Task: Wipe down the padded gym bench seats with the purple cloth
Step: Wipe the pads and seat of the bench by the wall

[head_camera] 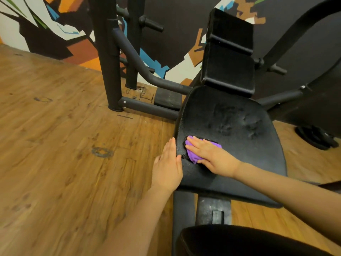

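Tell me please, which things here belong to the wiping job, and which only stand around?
For the job: purple cloth, padded seat, back pad, right hand, left hand.
Just around: black frame post, weight plate, wooden floor.

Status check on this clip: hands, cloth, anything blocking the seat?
Right hand flat on purple cloth, pressing it to seat pad. Left hand open, bracing the pad's left edge. Nothing in the way.

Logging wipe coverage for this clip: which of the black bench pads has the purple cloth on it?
The wide seat pad, not the upright back pads behind it. The right hand presses the purple cloth near its left edge.
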Available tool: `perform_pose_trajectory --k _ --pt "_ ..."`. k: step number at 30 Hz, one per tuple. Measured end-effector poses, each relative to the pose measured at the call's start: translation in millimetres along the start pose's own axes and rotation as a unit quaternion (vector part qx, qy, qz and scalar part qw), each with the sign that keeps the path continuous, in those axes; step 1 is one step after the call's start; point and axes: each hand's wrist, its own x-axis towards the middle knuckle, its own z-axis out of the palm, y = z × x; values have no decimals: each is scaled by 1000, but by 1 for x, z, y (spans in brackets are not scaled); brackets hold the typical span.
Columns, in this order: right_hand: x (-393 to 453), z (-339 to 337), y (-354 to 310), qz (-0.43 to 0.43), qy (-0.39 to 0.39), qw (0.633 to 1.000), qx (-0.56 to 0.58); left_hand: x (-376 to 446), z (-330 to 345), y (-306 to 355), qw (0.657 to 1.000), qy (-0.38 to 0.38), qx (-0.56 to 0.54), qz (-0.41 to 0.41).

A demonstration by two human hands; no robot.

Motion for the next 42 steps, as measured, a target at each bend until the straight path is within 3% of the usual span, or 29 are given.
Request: perform_pose_trajectory --k 10,19,31,36,42 --pt "6 -14 4 -41 10 999 -6 0 3 0 1000 11 0 -3" --pt "88 -49 16 84 121 984 100 1 1 -1 999 -3 32 -4" --pt "86 -40 18 49 150 982 101 0 -1 -2 999 -11 -39 -17" --pt "51 -14 -6 -12 115 989 94 -5 -8 -23 997 -53 -44 37" --pt "10 17 -35 -53 144 987 -42 -3 -16 -39 997 -54 -23 58"
